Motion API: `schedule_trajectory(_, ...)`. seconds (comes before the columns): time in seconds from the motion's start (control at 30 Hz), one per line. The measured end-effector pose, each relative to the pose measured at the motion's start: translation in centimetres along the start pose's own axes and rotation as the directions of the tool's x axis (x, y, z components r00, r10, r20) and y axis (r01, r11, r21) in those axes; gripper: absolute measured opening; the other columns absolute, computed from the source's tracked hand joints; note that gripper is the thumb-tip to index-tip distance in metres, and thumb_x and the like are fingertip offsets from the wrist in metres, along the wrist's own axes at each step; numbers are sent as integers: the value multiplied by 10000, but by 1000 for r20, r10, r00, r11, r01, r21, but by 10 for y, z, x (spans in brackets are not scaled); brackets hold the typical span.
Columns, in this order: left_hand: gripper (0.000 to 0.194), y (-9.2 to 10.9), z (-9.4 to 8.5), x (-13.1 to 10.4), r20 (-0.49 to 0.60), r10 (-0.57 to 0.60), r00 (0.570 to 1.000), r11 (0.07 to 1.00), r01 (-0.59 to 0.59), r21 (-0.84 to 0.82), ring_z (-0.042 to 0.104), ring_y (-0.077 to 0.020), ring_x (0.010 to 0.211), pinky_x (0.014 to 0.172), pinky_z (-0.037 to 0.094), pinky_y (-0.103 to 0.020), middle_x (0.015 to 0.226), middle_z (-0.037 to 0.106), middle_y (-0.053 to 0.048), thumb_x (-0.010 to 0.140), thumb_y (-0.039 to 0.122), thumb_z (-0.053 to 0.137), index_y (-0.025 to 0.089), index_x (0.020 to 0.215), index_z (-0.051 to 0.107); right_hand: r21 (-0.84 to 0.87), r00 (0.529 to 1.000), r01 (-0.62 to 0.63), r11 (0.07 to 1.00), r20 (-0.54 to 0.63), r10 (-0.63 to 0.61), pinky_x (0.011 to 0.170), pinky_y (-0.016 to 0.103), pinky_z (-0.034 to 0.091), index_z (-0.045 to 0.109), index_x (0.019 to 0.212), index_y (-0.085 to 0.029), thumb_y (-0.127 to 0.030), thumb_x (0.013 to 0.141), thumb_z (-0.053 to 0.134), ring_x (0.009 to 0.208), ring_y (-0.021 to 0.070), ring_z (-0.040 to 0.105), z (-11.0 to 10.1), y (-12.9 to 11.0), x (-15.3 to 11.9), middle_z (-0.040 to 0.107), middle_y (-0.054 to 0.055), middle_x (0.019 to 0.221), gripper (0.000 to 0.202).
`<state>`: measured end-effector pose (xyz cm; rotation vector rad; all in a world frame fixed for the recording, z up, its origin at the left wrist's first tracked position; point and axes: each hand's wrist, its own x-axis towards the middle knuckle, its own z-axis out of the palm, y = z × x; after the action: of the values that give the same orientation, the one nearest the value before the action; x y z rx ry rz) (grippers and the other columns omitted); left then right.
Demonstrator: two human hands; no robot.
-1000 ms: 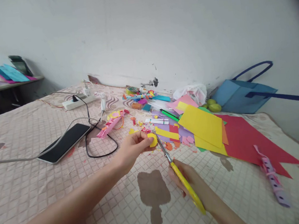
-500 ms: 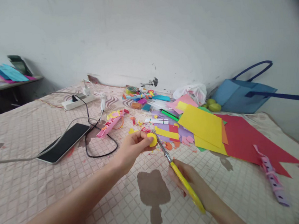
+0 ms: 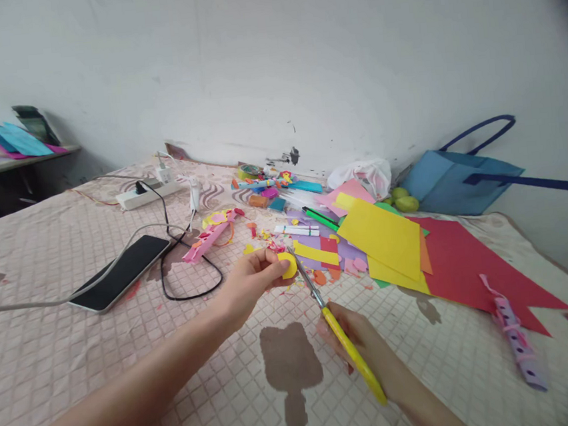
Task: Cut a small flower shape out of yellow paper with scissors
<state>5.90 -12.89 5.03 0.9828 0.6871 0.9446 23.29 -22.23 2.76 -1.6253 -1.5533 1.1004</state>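
Observation:
Between thumb and fingers, my left hand [image 3: 256,279] pinches a small rounded piece of yellow paper [image 3: 288,266]. My right hand [image 3: 354,340] is closed around a pair of scissors [image 3: 343,338] with yellow handles and metal blades. The blade tips are right beside the paper's right edge; whether they touch it I cannot tell. Just behind the hands, a yellow paper strip [image 3: 313,254] lies on purple paper [image 3: 352,243]. Orange and pink paper scraps [image 3: 354,264] are scattered near the blades.
Yellow sheets [image 3: 387,236] overlap red paper [image 3: 470,269] at the right, near a rolled purple paper piece [image 3: 518,344]. A blue bag [image 3: 462,182] stands by the wall. A phone [image 3: 121,272], cables [image 3: 194,296] and a power strip [image 3: 146,195] lie at the left.
Hardly anything differs. Both hands keep the same hold on the yellow paper and the scissors, and the whole view has shifted very slightly.

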Motion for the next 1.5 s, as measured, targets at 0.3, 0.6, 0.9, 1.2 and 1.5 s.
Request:
schedule_trajectory(0.3,275,-2,-2,1,103,-86,991,995,81,57,622,-117,698,768,500,-320,726,644,-13,671,290,745,136,691,519,231,993,-117,966,37,111,318,187,320,382,655,-218,-653,719,557,353,62,301,0,4,5,330,-96,454,473)
schedule_trajectory(0.6,248,-5,4,-5,220,-253,942,944,190,271,591,-96,629,641,471,-240,683,645,-20,699,303,711,131,676,535,461,1000,-24,887,-5,30,389,184,336,444,734,-189,-581,761,578,406,45,363,-8,8,9,473,-55,596,415)
schedule_trajectory(0.9,217,-18,6,-9,330,-332,883,889,176,423,572,-88,558,547,430,-206,639,639,-7,694,304,691,140,676,549,446,999,29,895,-34,-15,410,183,352,428,800,-206,-378,716,674,499,57,416,-6,6,8,572,-10,819,311)
schedule_trajectory(1.2,183,-24,6,-7,313,-275,909,890,118,439,560,-87,569,538,415,-197,637,635,-4,717,299,661,143,687,570,381,995,-2,924,-91,40,393,185,302,423,750,-206,-307,668,679,443,53,367,-3,3,9,473,-67,628,287)
schedule_trajectory(1.5,237,-10,2,-4,186,-236,954,945,180,274,622,-114,681,692,500,-265,747,663,-37,697,323,711,130,722,575,404,997,7,915,-70,23,380,206,313,438,729,-201,-542,777,567,387,59,352,-2,0,5,444,-68,536,368)
